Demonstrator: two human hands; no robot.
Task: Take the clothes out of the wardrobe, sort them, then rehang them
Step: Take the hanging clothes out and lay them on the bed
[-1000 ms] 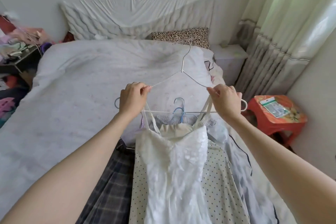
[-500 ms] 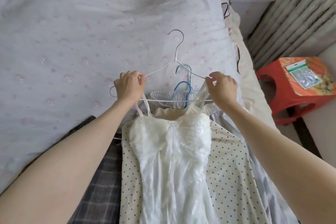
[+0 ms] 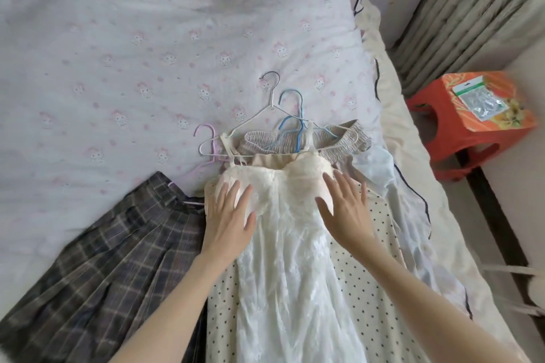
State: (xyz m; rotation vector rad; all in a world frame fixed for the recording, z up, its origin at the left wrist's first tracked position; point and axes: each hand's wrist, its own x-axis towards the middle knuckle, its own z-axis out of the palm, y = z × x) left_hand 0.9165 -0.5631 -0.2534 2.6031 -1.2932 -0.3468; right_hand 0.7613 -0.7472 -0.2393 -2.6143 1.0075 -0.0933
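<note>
Bed (image 3: 118, 23) carries the pile. White dress (image 3: 283, 244) lies flat on top of a dotted dress (image 3: 368, 289), long axis running from hanger (image 3: 265, 115) at the far end toward the person. Plaid skirt (image 3: 103, 259) just left. Both hands flat & spread on the bodice, holding nothing: left hand (image 3: 230, 224) at its left edge, right hand (image 3: 345, 212) on its right side. Hanger hook sits btwn them, about equally near each.

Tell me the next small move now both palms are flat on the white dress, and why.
Probably sweep both hands, left hand and right hand, down the white dress: its skirt looks wrinkled, and it already lies on its white hanger atop the polka-dot garment.
</note>
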